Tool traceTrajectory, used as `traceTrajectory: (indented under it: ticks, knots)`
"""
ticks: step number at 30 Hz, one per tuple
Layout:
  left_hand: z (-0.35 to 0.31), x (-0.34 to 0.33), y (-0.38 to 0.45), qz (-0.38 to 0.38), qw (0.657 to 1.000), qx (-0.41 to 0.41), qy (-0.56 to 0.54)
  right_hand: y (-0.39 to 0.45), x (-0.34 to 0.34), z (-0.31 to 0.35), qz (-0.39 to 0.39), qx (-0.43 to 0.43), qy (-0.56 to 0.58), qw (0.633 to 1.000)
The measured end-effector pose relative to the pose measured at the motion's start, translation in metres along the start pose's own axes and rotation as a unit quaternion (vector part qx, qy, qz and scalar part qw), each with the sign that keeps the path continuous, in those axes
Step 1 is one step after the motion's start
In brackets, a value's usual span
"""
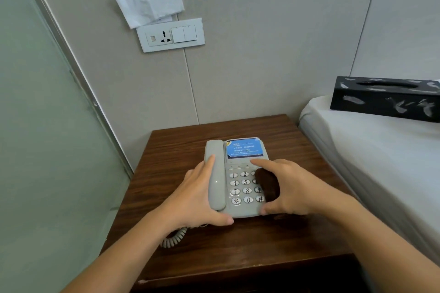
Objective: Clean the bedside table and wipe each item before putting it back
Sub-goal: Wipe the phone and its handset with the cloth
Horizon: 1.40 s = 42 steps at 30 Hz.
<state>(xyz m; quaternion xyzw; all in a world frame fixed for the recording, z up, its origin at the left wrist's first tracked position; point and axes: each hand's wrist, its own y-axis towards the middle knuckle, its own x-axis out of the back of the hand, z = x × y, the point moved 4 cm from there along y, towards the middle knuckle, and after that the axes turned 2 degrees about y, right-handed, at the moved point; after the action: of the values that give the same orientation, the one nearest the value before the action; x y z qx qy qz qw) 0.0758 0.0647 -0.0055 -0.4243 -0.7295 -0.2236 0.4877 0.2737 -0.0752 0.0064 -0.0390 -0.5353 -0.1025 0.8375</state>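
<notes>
phone (238,181) on the table (181,150): left hand (197,195) fingers curl round its handset side, right hand (288,188) fingers pinch a brown cloth (267,185) on the keypad.

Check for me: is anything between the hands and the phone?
Nothing visible. The left hand already grips the phone at its handset side, and the right hand holds its keypad side with a brown cloth tucked under the fingers.
</notes>
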Motion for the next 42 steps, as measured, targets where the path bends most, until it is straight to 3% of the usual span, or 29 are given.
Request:
traceTrajectory:
  ticks: [11, 19, 34, 38, 40, 42]
  knots:
    - [0.146, 0.071, 0.004, -0.053, 0.993, 0.099, -0.021, 0.146, -0.051, 0.101, 0.041, 0.059, -0.043, 0.996]
    - [0.213, 0.111, 0.055, -0.029, 0.992, 0.12, -0.033, 0.234, -0.06, 0.122, 0.027, 0.044, -0.015, 0.999]
    - [0.228, 0.117, 0.083, 0.005, 0.992, 0.117, -0.043, 0.251, -0.059, 0.108, 0.018, 0.032, 0.037, 0.999]
    - [0.207, 0.124, 0.082, 0.006, 0.991, 0.12, 0.063, 0.234, -0.048, 0.092, -0.042, 0.018, 0.089, 0.995]
    - [0.181, 0.134, 0.085, -0.032, 0.985, 0.096, 0.137, 0.219, -0.033, 0.083, -0.074, 0.024, 0.089, 0.993]
    - [0.145, 0.14, 0.088, -0.077, 0.986, 0.044, 0.139, 0.199, -0.016, 0.071, -0.096, 0.029, 0.092, 0.991]
